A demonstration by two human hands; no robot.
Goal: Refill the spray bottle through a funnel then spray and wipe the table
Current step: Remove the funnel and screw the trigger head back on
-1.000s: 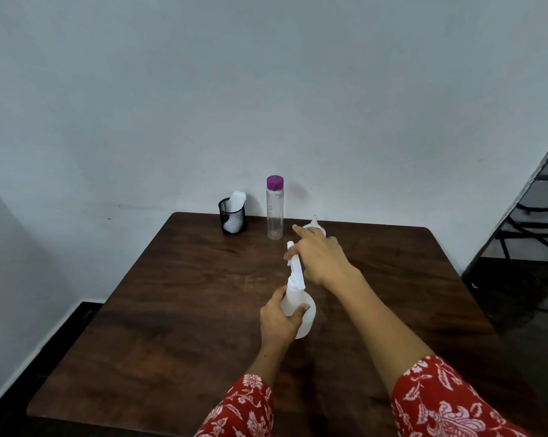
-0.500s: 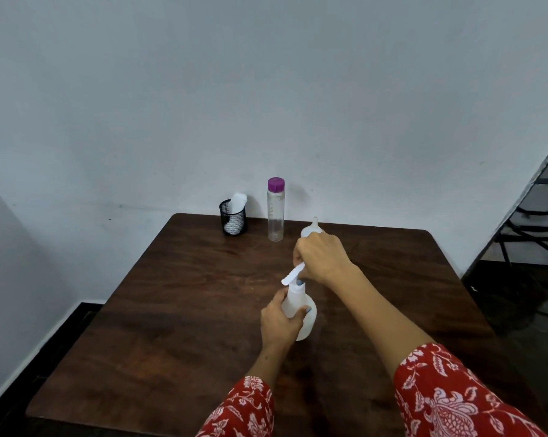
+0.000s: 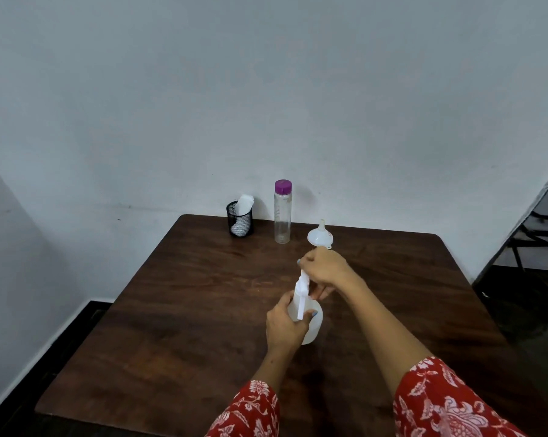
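While left hand grips spray bottle, right hand grasping spray head should twist steadily, keeping bottle upright.

Spray head — partly behind right hand

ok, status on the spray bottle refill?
Left hand grips spray bottle; right hand grips its spray head. Funnel beyond, inverted, untouched. Nothing in the way.

White spray bottle; purple-capped clear bottle; black mesh cup; red floral sleeves; dark brown table.
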